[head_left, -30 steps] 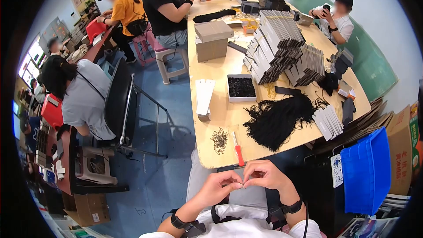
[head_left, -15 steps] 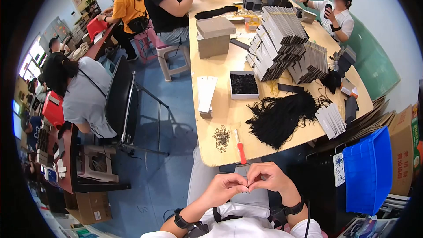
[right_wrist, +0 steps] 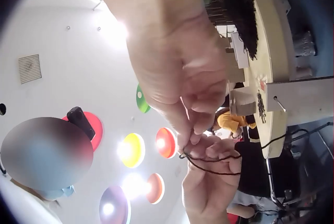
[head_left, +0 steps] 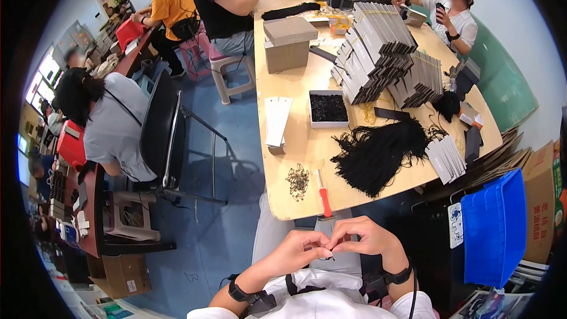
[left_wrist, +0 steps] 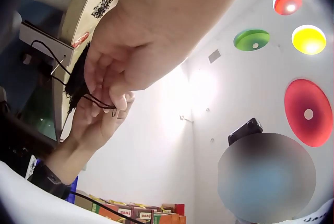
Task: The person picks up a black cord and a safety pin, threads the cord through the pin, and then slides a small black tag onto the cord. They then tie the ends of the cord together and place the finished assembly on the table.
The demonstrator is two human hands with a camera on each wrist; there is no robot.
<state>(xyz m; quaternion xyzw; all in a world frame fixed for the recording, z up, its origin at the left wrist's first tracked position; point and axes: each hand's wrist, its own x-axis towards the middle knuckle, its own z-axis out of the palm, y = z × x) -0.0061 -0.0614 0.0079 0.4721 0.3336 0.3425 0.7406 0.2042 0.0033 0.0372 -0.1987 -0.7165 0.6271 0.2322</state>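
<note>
Over the lap, my left hand (head_left: 300, 249) and right hand (head_left: 365, 238) meet fingertip to fingertip. Both pinch a thin black cord (left_wrist: 97, 101), whose dark end pokes out below the fingertips in the head view. A small metal loop (left_wrist: 114, 112) shows at the fingertips in the left wrist view. Two strands of the cord (right_wrist: 215, 172) run across the left palm in the right wrist view. On the table, just beyond the hands, lie a red-handled tool (head_left: 324, 201) and a heap of small metal pieces (head_left: 297, 182).
A bundle of black cords (head_left: 378, 156) lies on the table (head_left: 289, 201), with a box of black pieces (head_left: 329, 109) behind it. White tags (head_left: 277, 121) lie left; stacked grey cards (head_left: 375, 53) stand farther back. A blue bin (head_left: 493, 230) is at right. Several people sit around.
The cord's dark end now shows below my fingertips, and both hands stay together. The table has shifted slightly up and right in view. The person at far right has lowered one hand toward a box.
</note>
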